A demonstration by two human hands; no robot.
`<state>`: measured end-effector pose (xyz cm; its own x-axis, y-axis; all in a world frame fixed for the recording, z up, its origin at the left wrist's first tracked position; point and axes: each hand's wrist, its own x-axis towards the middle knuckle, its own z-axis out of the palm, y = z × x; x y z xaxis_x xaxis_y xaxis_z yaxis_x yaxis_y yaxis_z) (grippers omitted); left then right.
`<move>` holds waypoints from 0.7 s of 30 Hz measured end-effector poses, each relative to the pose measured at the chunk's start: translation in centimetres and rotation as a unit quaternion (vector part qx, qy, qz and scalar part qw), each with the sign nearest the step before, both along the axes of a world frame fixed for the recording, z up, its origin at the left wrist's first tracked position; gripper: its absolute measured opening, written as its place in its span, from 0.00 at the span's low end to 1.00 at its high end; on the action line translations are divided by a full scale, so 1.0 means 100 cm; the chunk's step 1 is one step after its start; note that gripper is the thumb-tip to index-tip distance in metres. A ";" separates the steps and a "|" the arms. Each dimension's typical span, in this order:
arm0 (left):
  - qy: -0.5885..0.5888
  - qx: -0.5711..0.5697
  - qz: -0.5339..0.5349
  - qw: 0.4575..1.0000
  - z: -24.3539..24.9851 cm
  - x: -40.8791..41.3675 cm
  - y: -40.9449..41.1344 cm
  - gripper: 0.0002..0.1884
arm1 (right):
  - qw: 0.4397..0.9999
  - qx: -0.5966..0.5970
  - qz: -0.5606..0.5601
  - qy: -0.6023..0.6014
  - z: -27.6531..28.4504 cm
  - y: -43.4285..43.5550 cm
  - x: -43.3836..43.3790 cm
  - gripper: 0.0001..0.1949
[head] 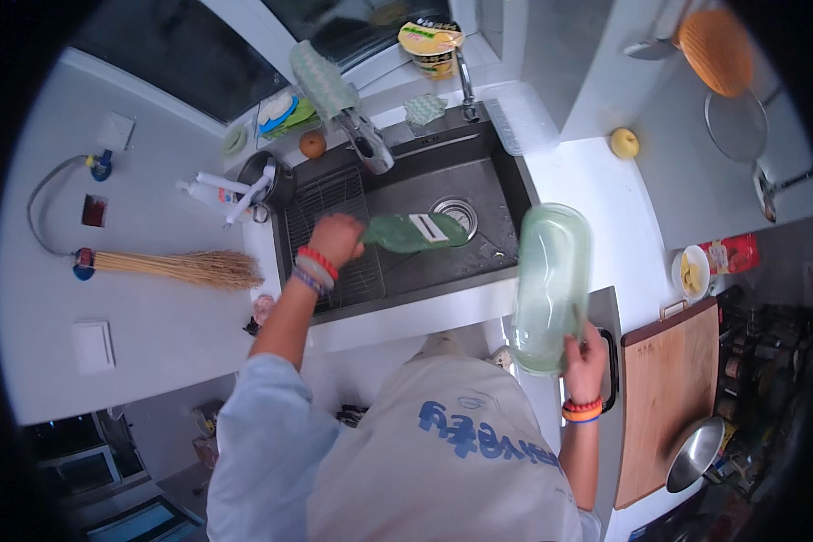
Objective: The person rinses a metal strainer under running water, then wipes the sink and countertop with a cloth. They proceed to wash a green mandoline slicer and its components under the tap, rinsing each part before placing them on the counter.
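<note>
My left hand (337, 238) grips the handle end of a green plastic hand slicer (398, 234) with a pale slotted blade insert. It is held above the dark sink (440, 179), its far end over the drain strainer (462, 211). On the other side, my right hand (585, 356) is closed on the near edge of a translucent pale green plastic container (552, 271). The container hangs in front of the white counter (569, 173), overlapping the sink's right rim. Its inside looks bare, and the picture is slightly blurred there.
A wire rack (328, 203) covers the sink's left part. At the back stand a tap (467, 88) and a clear plastic tray (520, 118). A dark pot (281, 186) is left. To the right are a wooden cutting board (671, 400) and a steel bowl (696, 452).
</note>
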<state>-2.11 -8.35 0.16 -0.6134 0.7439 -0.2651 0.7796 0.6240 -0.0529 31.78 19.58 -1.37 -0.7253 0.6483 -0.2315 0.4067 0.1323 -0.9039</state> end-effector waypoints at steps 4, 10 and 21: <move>0.092 0.079 -0.116 0.986 -0.024 -0.083 -0.007 0.11 | 0.992 0.073 0.100 -0.020 0.021 -0.028 -0.094 0.20; 0.091 0.122 -0.204 0.967 -0.042 -0.140 0.002 0.07 | 0.986 0.064 0.153 0.021 -0.006 -0.048 -0.174 0.17; 0.089 0.155 -0.242 0.954 -0.050 -0.131 -0.011 0.06 | 0.980 0.048 0.194 0.028 -0.048 -0.063 -0.229 0.15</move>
